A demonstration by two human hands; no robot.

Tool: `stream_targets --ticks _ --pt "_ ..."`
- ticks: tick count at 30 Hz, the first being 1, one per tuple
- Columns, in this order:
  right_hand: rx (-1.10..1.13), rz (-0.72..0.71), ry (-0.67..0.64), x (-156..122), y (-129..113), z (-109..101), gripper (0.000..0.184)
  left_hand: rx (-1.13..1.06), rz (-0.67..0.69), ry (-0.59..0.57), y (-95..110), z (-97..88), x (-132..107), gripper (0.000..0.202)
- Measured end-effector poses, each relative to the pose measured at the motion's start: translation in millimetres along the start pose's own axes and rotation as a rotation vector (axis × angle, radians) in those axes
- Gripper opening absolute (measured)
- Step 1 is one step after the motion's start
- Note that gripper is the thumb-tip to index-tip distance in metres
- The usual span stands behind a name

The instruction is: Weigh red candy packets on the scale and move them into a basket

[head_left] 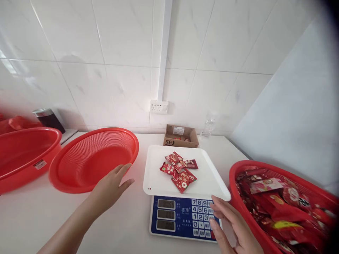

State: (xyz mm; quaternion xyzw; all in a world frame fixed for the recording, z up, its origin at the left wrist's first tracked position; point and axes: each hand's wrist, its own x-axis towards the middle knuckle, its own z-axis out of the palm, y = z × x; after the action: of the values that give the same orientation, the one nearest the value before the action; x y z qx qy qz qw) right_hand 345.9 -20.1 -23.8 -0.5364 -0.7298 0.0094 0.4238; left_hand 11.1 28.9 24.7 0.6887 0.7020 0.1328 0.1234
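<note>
Several small red snack packets (184, 180) lie in a loose pile on the white tray (212, 180) of a digital scale. The scale's blue panel (185, 220) has number keys and three small displays. My left hand (112, 187) is over the near right rim of a red plastic basin (92, 157), fingers stretched out, holding nothing. Whether it touches the rim I cannot tell. My right hand (231, 224) hovers at the right edge of the scale's keypad, thumb and fingers apart, with nothing in it.
A red basket (238, 173) full of red packets stands on the right. Behind the scale sit a small cardboard box (181, 143) and a clear plastic bottle (208, 127). Another red basin (29, 169) and a dark jar with a silver lid (49, 120) are at left.
</note>
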Motion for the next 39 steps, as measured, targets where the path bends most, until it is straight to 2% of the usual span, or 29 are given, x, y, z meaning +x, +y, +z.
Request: stream_targets --ticks 4,7,9,11,14,17,20,23,28,33,36,39 --pt "-0.023 -0.024 -0.029 6 -5 0 0.034 0.079 0.123 0.003 17 6.5 6 0.051" --pt "-0.039 -0.049 -0.097 21 -9 4 0.034 0.174 0.351 -0.015 44 7.7 15 0.046" --pt "-0.044 -0.071 -0.17 35 -9 9 0.034 0.187 0.519 -0.074 65 10.2 25 0.043" --pt "-0.047 -0.103 -0.243 52 -7 16 0.034 0.17 0.631 -0.13 83 15.1 37 0.041" --pt "-0.084 -0.17 -0.362 74 -2 27 0.041 0.141 0.726 -0.177 100 25.5 55 0.041" --pt "-0.128 -0.203 -0.461 88 2 36 0.051 0.112 0.745 -0.193 104 35.9 68 0.043" --pt "-0.133 -0.173 -0.505 95 3 41 0.051 0.054 0.698 -0.199 102 42.0 73 0.042" --pt "-0.126 -0.109 -0.515 95 4 42 0.046 -0.073 0.609 -0.219 94 39.1 72 0.037" --pt "-0.04 0.021 -0.486 94 7 36 0.038 -0.46 0.339 -0.27 79 11.8 61 0.03" --pt "0.101 0.193 -0.397 94 7 31 0.028 -0.992 0.043 -0.46 74 -12.5 49 0.033" --pt "0.257 0.246 -0.369 94 4 30 0.028 -1.235 -0.083 -0.543 76 -11.7 45 0.022" --pt "0.381 0.284 -0.318 92 -4 28 0.031 -1.387 -0.156 -0.563 80 -3.8 42 0.013"
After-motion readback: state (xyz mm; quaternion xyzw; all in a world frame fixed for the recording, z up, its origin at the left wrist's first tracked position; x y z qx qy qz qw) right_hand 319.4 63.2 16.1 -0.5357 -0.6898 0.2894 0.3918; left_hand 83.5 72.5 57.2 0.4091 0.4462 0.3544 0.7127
